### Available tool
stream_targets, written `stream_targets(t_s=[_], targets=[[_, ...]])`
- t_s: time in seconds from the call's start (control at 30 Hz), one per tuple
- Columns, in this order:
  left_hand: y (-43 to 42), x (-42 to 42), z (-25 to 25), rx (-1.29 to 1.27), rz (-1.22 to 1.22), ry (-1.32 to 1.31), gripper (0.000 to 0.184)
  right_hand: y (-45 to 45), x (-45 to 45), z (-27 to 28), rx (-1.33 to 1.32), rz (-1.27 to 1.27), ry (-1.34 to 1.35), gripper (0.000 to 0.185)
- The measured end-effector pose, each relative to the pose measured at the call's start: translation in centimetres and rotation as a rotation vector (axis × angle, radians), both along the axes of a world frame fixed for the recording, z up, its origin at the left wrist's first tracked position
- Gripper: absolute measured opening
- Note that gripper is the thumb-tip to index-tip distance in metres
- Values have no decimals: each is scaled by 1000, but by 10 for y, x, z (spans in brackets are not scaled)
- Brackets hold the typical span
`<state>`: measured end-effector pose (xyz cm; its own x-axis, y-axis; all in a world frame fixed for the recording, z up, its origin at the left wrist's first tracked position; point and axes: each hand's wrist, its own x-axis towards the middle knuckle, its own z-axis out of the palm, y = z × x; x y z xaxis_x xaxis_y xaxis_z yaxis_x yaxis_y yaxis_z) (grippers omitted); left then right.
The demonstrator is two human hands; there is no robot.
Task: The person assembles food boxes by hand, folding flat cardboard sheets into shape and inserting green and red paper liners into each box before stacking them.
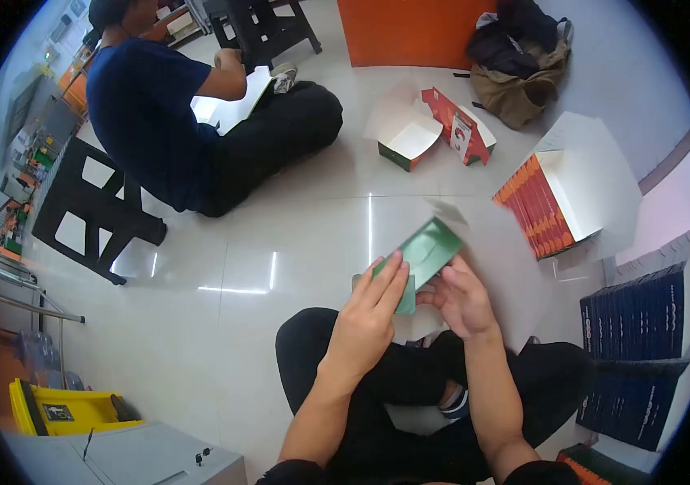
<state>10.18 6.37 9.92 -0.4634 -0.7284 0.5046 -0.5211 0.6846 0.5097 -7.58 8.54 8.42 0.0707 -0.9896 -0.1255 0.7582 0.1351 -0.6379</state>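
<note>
A green cardboard box (432, 249), partly folded, is held tilted above my crossed legs. My left hand (367, 317) presses its fingers along the near left side of the box, beside a small green flap (406, 296). On the right, my right hand (463, 297) grips the box's lower right edge, thumb up and fingers curled underneath. The underside of the box and some fingertips are hidden. White flaps near the box are blurred.
Ahead stand an open white-lined box (409, 144) and a red-green box (460, 133). At right are stacked red cartons (535, 210) and dark blue cartons (634, 315). A co-worker (159, 121) sits at left with a white sheet, near a black stool (94, 210).
</note>
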Motion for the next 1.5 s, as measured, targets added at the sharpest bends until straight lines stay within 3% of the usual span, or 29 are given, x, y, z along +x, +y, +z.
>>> stream_targets(t_s=[0.17,0.3,0.43,0.53,0.63,0.77,1.07,1.3,1.37,1.43,1.5], targets=[[5,1,-3,28,-123,-169,59,-8,-4,-13,20,-74,355,34],[9,-12,-9,-97,40,-109,62,-16,-12,-20,-18,-173,351,34],[3,-7,-2,-143,-44,-116,58,-15,-21,-15,-57,-260,227,36],[1,3,-1,-131,-154,-34,55,-6,-39,-9,-228,-134,295,34],[2,5,1,-170,-156,-10,55,-4,-36,-4,-258,-223,414,33],[1,5,5,-174,-105,10,55,1,-14,12,-238,-358,555,29],[8,4,11,-264,36,115,48,23,48,34,-211,-495,425,24],[6,8,16,-135,-21,123,57,25,48,34,-164,-475,488,26],[8,7,19,51,-48,283,63,24,39,34,-148,-280,419,25],[4,12,10,161,-134,364,66,25,34,28,-155,-243,407,26],[-1,15,9,356,-51,483,61,24,31,27,-180,-201,393,26]])
